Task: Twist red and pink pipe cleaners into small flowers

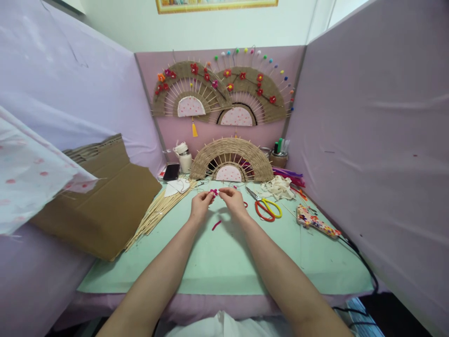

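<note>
Between my hands, above the green table cover, is a small magenta pipe-cleaner flower (213, 192) with a pale centre. My left hand (201, 206) pinches it from the left with thumb and fingertips. At the flower's right edge, my right hand (233, 200) has its thumb and forefinger pinched together; what sits in that pinch is too small to make out. Below the hands lies a short magenta pipe-cleaner piece (216, 225). Just right of my right hand rest scissors (264, 209) with one red and one yellow handle loop.
A twine-wrapped fan (231, 149) stands behind the hands. Wooden sticks (161, 206) and cardboard (105, 206) lie left. To the right are a glue gun (315, 221) with its cable, cream scraps (278, 187) and purple pipe cleaners (289, 175). Flowered fans (189, 89) hang behind.
</note>
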`<state>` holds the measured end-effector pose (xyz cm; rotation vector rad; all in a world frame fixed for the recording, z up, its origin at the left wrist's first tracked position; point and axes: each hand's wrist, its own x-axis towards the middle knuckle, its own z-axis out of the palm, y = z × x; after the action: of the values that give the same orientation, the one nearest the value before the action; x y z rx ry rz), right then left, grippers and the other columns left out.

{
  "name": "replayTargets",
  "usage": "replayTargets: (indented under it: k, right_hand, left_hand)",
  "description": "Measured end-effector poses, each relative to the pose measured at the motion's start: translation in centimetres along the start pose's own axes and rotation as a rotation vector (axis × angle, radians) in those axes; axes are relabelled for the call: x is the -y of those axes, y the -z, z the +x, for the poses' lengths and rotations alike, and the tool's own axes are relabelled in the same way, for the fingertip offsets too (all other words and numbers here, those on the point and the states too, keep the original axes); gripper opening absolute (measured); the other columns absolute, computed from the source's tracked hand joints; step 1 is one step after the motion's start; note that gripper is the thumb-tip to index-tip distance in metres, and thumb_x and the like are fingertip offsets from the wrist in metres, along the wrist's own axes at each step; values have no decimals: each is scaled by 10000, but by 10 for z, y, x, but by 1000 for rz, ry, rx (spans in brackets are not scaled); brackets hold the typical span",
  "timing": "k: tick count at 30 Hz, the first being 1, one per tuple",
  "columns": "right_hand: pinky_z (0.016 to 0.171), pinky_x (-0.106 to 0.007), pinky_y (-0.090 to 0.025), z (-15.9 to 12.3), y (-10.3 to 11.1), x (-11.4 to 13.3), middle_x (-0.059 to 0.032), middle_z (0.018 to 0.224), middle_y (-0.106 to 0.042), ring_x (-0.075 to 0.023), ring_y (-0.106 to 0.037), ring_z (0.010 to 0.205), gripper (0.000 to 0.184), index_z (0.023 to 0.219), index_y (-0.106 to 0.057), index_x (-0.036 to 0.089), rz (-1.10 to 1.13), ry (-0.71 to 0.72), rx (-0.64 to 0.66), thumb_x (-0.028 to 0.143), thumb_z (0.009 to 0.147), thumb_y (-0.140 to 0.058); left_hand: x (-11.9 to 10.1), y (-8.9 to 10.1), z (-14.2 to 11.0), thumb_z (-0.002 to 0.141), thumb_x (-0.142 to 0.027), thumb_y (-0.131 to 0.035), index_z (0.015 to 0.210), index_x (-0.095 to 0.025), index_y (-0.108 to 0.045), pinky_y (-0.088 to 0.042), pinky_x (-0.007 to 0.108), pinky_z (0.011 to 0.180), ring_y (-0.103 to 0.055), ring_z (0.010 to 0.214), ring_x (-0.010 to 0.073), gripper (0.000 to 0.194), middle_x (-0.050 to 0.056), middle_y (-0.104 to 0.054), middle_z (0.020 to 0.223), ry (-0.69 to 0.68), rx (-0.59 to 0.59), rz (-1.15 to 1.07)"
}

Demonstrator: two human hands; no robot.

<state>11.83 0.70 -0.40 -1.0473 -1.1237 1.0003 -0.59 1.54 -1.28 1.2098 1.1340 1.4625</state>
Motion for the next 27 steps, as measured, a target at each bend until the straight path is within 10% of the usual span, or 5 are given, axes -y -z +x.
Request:
replayTargets:
  k: [22,27]
  right_hand:
    - [545,-223,-400,-4,-6,-4,-5,660,-611,-117,-541,581,284,769,-562,150,14,-142,-130,298,553,-672]
    - [629,-251,-449,-1,2,2,-55,787,-666,-157,-609,705,250,788,-607,148,-30,-137,-62,337,625,-619]
  left_hand:
    - [-1,-8,-15,714,-379,-614,738,-147,-677,-434,244,652,-573,661,135,242,42,-662,713,-287,-75,356]
    - [-2,-8,-10,656,-394,-670,749,-124,-681,-482,277,692,-595,651,135,286,44,-659,701,-39,4,97]
